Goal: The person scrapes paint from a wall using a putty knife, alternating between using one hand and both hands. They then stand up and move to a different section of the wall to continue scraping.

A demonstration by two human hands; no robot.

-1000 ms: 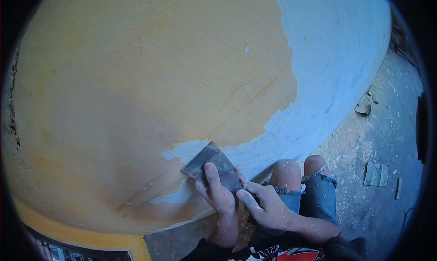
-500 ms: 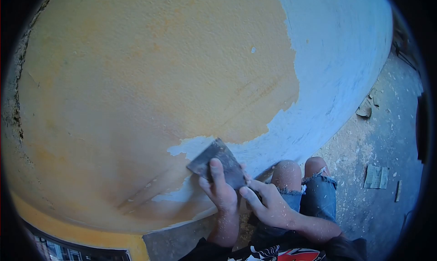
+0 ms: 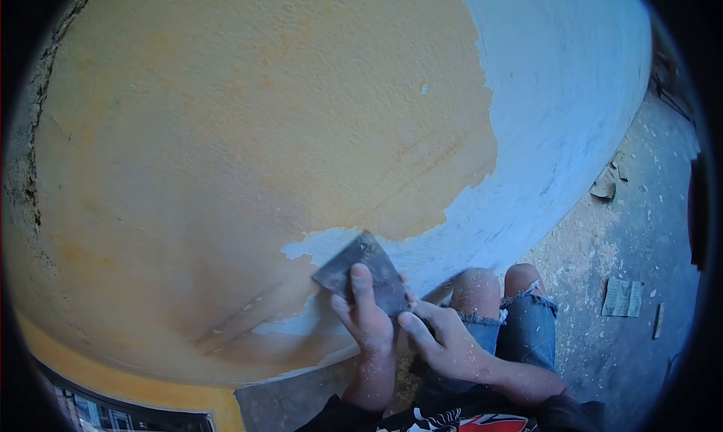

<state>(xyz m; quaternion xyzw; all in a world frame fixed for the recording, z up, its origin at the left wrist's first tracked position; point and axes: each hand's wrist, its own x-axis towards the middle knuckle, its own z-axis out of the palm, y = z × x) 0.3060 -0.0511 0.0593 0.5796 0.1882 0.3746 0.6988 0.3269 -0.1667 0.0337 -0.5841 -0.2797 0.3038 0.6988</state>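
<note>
A flat, dark metal scraper (image 3: 382, 270) rests with its front edge against the wall (image 3: 226, 131), where yellowish paint meets bared pale-blue surface. My left hand (image 3: 370, 328) is closed on the blade, its thumb lying along the upper face and its fingers mostly hidden underneath. At the rear corner of the blade, my right hand (image 3: 456, 349) is closed around the scraper's handle end, which its fingers largely cover. Around the blade, the paint has a ragged peeled edge, and a pale strip (image 3: 282, 327) shows below it.
My bent knees (image 3: 476, 290) in torn jeans are close at the right. The grey floor (image 3: 587, 334) carries dust and paint flakes. A folded paper-like piece (image 3: 623, 297) and a narrow strip (image 3: 659, 320) lie there. A yellow border (image 3: 135, 383) edges a dark frame at lower left.
The view has shifted very slightly. My hands and the scraper stay almost in the same place on the wall, with the same grip.
</note>
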